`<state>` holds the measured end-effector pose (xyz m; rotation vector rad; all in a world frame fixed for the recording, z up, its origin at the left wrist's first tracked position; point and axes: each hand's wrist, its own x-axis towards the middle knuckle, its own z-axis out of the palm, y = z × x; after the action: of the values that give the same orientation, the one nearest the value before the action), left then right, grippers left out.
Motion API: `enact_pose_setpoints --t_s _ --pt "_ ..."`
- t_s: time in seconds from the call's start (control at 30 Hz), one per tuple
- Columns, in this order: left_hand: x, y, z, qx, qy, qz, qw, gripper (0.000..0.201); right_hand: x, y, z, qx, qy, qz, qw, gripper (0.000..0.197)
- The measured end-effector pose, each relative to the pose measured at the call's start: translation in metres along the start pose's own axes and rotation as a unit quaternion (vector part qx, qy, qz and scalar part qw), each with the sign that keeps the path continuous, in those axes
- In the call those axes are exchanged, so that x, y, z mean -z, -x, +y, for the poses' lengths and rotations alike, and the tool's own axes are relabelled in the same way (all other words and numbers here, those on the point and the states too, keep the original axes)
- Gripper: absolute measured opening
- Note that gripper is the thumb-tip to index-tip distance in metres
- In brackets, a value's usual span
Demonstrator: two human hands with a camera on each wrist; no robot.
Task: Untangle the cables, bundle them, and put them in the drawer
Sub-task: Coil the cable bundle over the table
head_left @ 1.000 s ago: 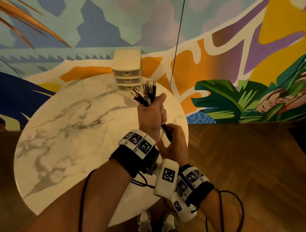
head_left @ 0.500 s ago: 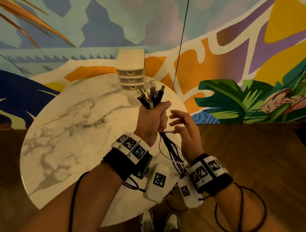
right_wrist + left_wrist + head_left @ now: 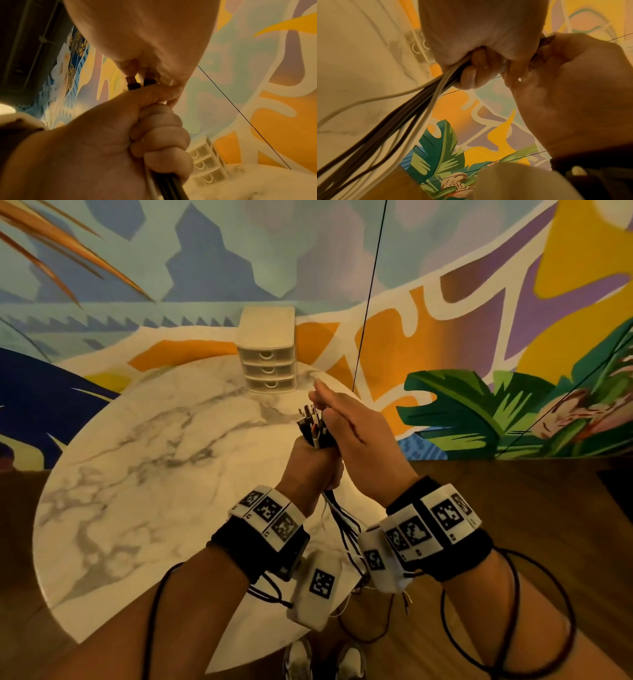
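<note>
Gripping the cables [image 3: 317,433] in my left hand [image 3: 310,470], I have my fist clenched round them just below the plugs [image 3: 308,414], so the connector ends stand up together while the loose lengths hang down past my wrist toward the floor. My right hand [image 3: 356,440] lies against the plug ends with its fingers straight, grasping nothing; I judge it is there to pat the tips level so the bundle starts even. I hold everything above the marble table [image 3: 137,474], not resting on it. The small drawer unit [image 3: 268,350] stands at the table's far edge, all three drawers closed.
</note>
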<state>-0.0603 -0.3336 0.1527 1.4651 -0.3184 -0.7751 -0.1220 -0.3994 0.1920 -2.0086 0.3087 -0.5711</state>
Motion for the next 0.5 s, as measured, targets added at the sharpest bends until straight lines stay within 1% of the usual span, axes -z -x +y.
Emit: enact_pose_setpoints --t_s 0.07,0.17,0.2,0.27,0.33,0.37,0.4,0.47,0.5 --pt "-0.002 -0.001 -0.003 0.003 -0.017 0.005 1.000 0.030 -0.001 0.002 0.000 0.007 0.023 -0.002 1.000 0.048" --pt "-0.004 -0.001 -0.006 0.008 -0.020 0.005 1.000 0.023 -0.002 0.004 0.003 0.007 0.040 -0.010 0.999 0.050" --pt "-0.004 0.000 -0.004 0.005 -0.018 0.000 1.000 0.022 -0.002 0.004 0.004 0.007 0.017 -0.012 1.000 0.049" --pt "-0.003 0.004 0.001 -0.005 0.005 -0.021 1.000 0.021 -0.002 0.007 0.009 -0.006 -0.086 0.003 0.996 0.050" --pt "-0.001 0.005 0.010 -0.017 0.044 -0.028 0.999 0.022 -0.004 0.016 0.021 -0.055 -0.181 0.052 0.981 0.055" --pt "-0.001 0.003 0.015 -0.021 0.056 -0.015 0.998 0.027 -0.007 0.025 0.028 -0.086 -0.192 0.068 0.975 0.055" --pt "-0.002 0.000 0.020 -0.029 0.074 0.001 0.997 0.034 -0.014 0.037 0.035 -0.107 -0.167 0.061 0.978 0.052" --pt "-0.006 -0.005 0.027 -0.050 0.133 0.040 0.989 0.042 -0.034 0.057 0.050 -0.129 -0.044 0.006 0.991 0.031" --pt "-0.010 -0.005 0.028 -0.048 0.163 0.064 0.983 0.043 -0.043 0.064 0.058 -0.147 0.005 -0.014 0.989 0.021"
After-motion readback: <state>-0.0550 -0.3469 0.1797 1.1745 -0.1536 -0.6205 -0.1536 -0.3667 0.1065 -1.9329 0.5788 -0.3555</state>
